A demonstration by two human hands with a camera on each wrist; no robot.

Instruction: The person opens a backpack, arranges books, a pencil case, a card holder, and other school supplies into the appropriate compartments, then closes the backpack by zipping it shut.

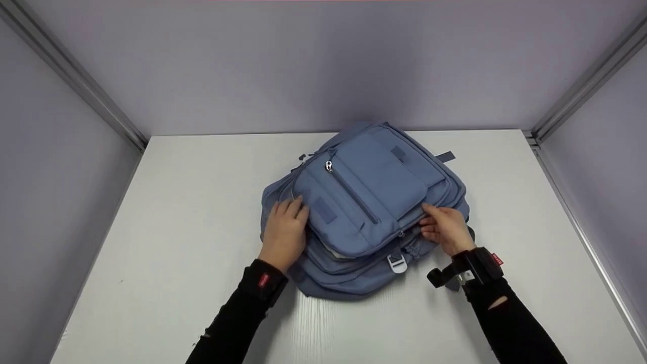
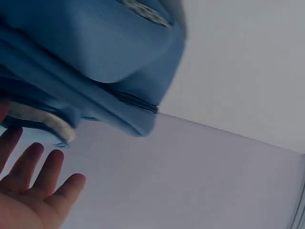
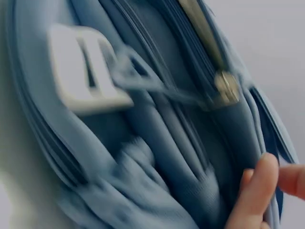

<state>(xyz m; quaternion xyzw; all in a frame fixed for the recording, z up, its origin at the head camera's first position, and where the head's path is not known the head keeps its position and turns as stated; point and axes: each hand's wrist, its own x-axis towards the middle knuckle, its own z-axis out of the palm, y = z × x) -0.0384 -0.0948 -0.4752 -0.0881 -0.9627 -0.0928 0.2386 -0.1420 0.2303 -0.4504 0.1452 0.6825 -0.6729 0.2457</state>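
A blue backpack (image 1: pixel 374 187) lies front side up on the white table, its front compartment partly unzipped along the near edge, where a pale strip shows. My left hand (image 1: pixel 286 230) rests against the pack's left side; its fingers look loosely extended in the left wrist view. On the other side, my right hand (image 1: pixel 447 228) pinches the edge of the front pocket between thumb and finger. Close to that hand, the right wrist view has a metal zip slider (image 3: pixel 226 88) and a white buckle (image 3: pixel 86 71), both blurred.
A grey-white wall (image 1: pixel 303 65) stands behind the white table (image 1: pixel 192 202), with side walls left and right. A strap end (image 1: pixel 446 156) sticks out at the pack's far right. Black cuffs cover both wrists, and a small device (image 1: pixel 470 270) sits on the right one.
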